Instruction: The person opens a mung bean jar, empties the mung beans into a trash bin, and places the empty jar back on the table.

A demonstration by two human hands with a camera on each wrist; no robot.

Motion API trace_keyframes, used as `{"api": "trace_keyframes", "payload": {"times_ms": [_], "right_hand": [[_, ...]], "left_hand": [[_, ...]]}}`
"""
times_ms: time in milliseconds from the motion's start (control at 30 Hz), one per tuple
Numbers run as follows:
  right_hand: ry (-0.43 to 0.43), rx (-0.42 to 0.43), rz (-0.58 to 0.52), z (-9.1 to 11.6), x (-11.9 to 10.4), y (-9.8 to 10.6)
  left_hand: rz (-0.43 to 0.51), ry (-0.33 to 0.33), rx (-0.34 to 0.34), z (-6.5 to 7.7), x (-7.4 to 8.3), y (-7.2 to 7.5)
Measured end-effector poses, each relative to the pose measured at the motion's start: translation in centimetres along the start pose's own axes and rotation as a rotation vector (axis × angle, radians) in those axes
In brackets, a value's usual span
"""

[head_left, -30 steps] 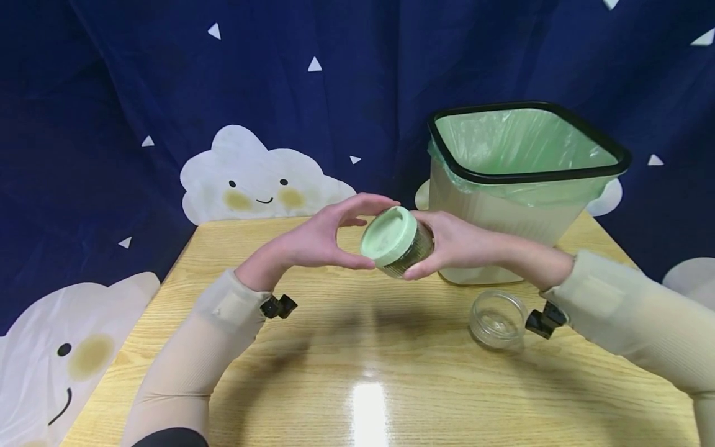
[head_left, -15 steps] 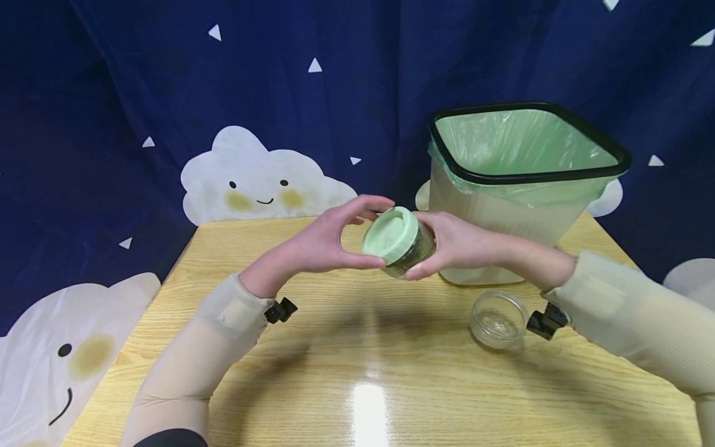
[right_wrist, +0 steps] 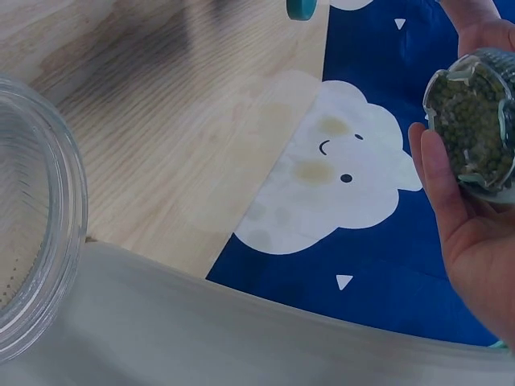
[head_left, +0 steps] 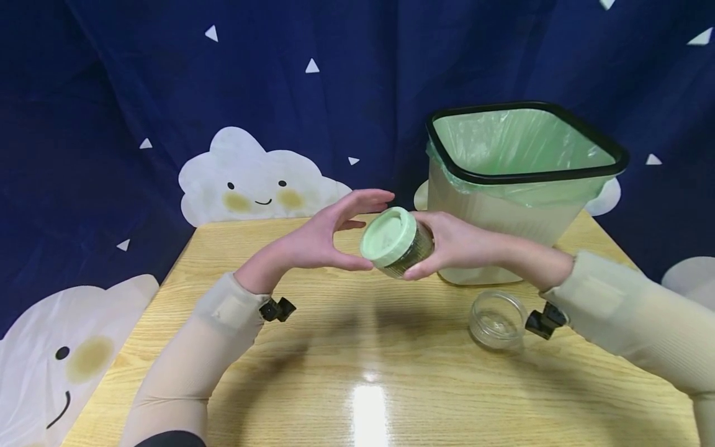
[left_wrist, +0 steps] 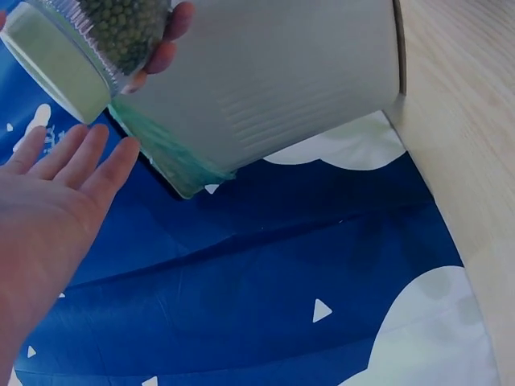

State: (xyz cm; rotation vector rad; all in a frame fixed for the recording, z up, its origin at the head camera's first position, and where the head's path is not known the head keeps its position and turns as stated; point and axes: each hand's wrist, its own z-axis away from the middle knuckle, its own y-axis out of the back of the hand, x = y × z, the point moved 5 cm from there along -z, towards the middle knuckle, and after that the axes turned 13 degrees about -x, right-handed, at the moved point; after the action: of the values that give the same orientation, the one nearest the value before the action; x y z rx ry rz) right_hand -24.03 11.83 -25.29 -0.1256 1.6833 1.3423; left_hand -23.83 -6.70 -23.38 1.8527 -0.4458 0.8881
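Note:
A clear jar of green beans (right_wrist: 473, 121) with a pale green lid (head_left: 388, 238) is held above the table, tilted so the lid faces left. My right hand (head_left: 460, 242) grips the jar round its body near the base. Beside the lid, my left hand (head_left: 318, 239) is spread wide, its thumb close to the lid's lower edge and its fingers apart from it. In the left wrist view, the left hand's fingers (left_wrist: 88, 165) look straight, just below the lid. A clear open container (head_left: 497, 320) stands on the table below the right forearm.
A white bin (head_left: 503, 217) with a black rim and a green liner bag stands at the back right of the wooden table (head_left: 313, 385). Behind the table hangs a dark blue curtain (head_left: 268, 74) with white clouds and triangles.
Half a second ago my left hand's thumb and fingers were closer to the lid; now they have drawn slightly left and spread wider. The right hand and jar have stayed nearly still.

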Motion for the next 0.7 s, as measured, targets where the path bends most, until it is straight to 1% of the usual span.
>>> {"api": "trace_keyframes", "payload": {"times_ms": [133, 233, 300, 500, 633, 700], "right_hand": [[-0.001, 0.001, 0.006, -0.05, -0.05, -0.01], [0.0, 0.001, 0.009, -0.06, -0.11, -0.06], [0.001, -0.002, 0.006, -0.06, -0.11, -0.11], [0.003, -0.002, 0.016, -0.1, -0.09, -0.09], [0.008, 0.003, 0.018, -0.06, -0.12, -0.03], [0.008, 0.001, 0.017, -0.07, -0.16, -0.05]], "left_hand": [[0.036, -0.031, -0.034, -0.01, 0.0, -0.14], [0.041, -0.049, -0.054, -0.1, -0.09, -0.28], [0.043, -0.058, -0.056, -0.15, -0.09, -0.36], [0.024, -0.045, -0.01, -0.12, -0.12, -0.3], [-0.014, -0.004, 0.039, -0.05, -0.04, -0.24], [-0.05, 0.023, 0.065, 0.05, -0.05, -0.23]]}}
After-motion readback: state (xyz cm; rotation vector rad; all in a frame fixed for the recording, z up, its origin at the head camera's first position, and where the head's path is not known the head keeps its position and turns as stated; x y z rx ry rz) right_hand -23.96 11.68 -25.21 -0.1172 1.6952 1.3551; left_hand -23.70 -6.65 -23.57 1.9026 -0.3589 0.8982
